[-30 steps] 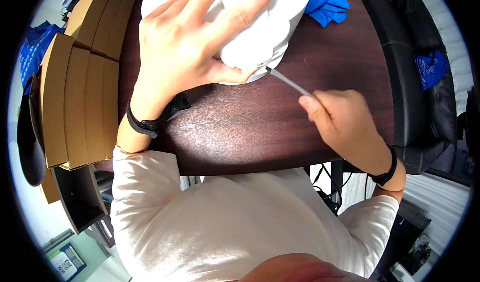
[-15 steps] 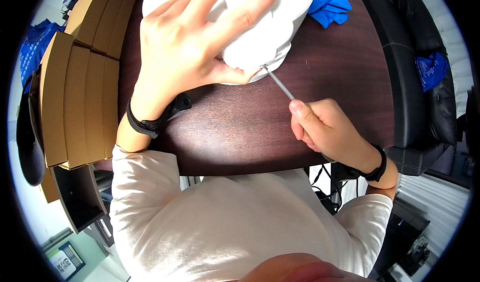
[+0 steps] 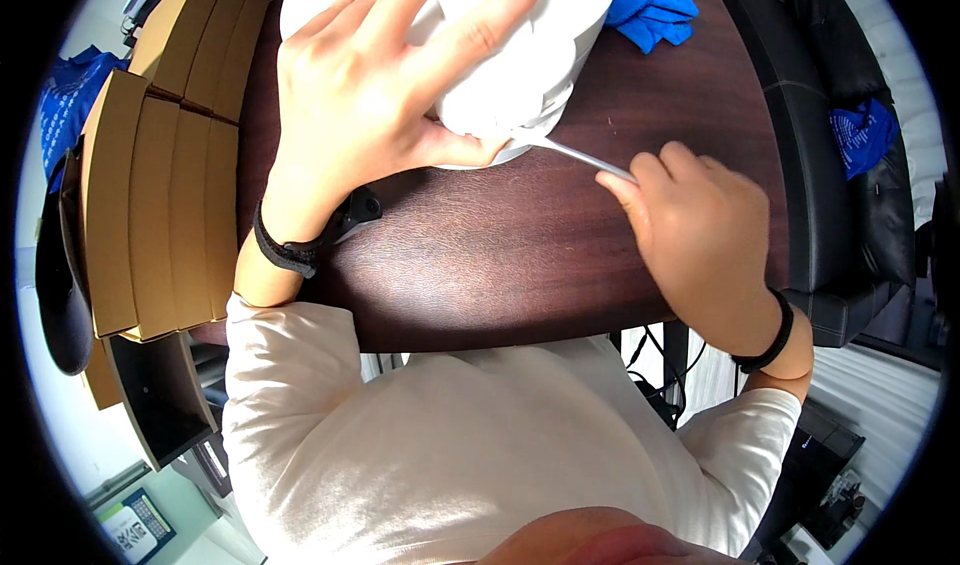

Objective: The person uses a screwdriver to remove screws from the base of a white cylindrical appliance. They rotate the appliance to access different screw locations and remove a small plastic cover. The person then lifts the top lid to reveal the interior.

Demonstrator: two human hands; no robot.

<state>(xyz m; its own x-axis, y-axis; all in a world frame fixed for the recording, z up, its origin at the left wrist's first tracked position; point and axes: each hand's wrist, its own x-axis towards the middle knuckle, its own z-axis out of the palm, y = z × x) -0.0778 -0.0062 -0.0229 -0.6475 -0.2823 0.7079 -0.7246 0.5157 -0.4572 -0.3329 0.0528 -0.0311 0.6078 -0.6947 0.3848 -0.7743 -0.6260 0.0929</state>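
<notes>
A white round housing (image 3: 505,85) with a lobed, petal-like top stands at the table's far side, cut off by the upper picture edge. Spread across its top, my left hand (image 3: 360,100) presses down with fingers apart; its thumb lies along the near rim. My right hand (image 3: 705,235) is closed round a screwdriver (image 3: 590,157). Only its thin silver shaft shows, and the handle is hidden in my fist. The shaft slants left to the near right rim of the housing, close to my left thumb. I cannot make out the tip.
A dark wood table (image 3: 480,255) lies under my arms. Blue cloth (image 3: 650,10) sits right of the housing. Brown cardboard boxes (image 3: 155,210) line the left side. On the right stands a black sofa (image 3: 800,175) with a blue bag (image 3: 865,140) on it.
My right hand has turned over, back upward, and moved right and slightly up. The screwdriver shaft now slants flatter. The housing has shifted slightly left; my left hand has hardly moved.
</notes>
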